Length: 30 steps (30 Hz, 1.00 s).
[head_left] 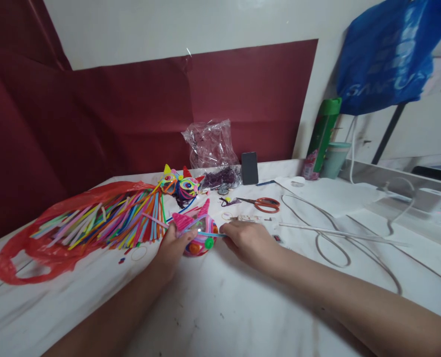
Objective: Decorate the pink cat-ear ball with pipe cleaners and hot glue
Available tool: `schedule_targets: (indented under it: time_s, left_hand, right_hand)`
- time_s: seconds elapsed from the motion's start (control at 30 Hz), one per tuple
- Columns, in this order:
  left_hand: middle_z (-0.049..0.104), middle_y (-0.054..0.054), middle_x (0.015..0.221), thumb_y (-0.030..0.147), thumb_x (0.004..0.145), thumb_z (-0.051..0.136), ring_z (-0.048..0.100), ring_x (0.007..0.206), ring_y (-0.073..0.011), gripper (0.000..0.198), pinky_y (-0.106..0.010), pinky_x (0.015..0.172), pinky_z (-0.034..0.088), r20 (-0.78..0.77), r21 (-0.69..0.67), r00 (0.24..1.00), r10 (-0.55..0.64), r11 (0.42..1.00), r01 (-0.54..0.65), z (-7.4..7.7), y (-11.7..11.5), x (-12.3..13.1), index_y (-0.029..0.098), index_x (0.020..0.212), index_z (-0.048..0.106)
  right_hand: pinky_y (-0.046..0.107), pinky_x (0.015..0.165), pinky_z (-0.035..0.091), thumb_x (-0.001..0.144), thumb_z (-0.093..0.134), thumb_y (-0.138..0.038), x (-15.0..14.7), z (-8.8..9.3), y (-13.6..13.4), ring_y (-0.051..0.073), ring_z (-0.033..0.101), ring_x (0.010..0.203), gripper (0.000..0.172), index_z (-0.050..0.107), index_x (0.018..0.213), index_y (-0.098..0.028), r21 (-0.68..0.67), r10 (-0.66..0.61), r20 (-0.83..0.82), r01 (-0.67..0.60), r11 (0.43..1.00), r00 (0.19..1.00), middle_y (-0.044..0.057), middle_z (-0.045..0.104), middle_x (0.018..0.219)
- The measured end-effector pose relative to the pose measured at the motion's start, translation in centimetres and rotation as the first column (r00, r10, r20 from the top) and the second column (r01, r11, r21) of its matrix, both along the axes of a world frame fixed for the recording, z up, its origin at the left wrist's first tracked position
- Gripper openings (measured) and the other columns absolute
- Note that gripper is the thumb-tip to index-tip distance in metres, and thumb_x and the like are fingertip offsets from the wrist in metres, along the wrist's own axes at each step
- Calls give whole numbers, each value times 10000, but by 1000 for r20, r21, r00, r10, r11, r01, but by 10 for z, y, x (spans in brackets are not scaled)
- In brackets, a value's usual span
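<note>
At the middle of the white desk (213, 307), a small round craft figure of bright pink, orange and green pipe cleaners with pointed pink ears (198, 230) sits between both hands. The left hand (173, 248) is closed around its near left side, steadying it against the surface so it cannot roll. The right hand (244, 240) comes in from three o'clock, its fingers pinched together on a thin light-blue pipe cleaner (209, 234) that lies across the figure's front, seemingly so the strand can be guided onto it.

At ten o'clock, a fan of loose multicoloured pipe cleaners (112, 220) spills from a red plastic bag (37, 248), close enough to draw from. At twelve o'clock stands a second, finished-looking figure with yellow and red ears (179, 186). Orange-handled scissors (265, 203) rest at two o'clock, with a crumpled clear plastic bag (211, 144) behind. White cable (332, 243) loops at three o'clock.
</note>
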<state>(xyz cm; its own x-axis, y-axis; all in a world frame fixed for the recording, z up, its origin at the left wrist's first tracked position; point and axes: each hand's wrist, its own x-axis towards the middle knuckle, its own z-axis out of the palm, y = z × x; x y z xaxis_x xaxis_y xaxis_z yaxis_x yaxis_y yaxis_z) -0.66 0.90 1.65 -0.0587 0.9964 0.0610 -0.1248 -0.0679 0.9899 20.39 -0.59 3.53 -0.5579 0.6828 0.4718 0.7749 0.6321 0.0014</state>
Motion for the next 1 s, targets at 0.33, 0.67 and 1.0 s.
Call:
schedule_targets:
  time_s: [0.33,0.67,1.0]
  left_hand:
    - [749,-49,1035,312,615,835,688,1065,-255,575,-385,964,519,141,-67,988,57,997,-48,0,3,0,228,1124,580]
    - [744,-53,1052,295,615,804,708,986,-244,622,-383,930,522,100,19,993,-60,998,58,1,-6,5,210,1183,566]
    - [713,-28,958,258,576,787,682,880,-224,527,-348,831,519,-73,39,997,36,999,-33,4,-5,7,210,1054,571]
  right_hand:
    - [404,792,382,892,544,-90,16,22,5,301,537,971,149,660,965,-148,380,-10,-66,35,924,998,166,670,1061]
    - [355,805,353,946,528,-138,-2,0,0,216,566,804,119,645,965,-154,225,143,-3,-138,965,990,80,673,822]
    - [334,762,369,937,558,-200,0,-1,1,214,569,807,108,654,953,-154,148,146,-11,-143,979,989,91,668,858]
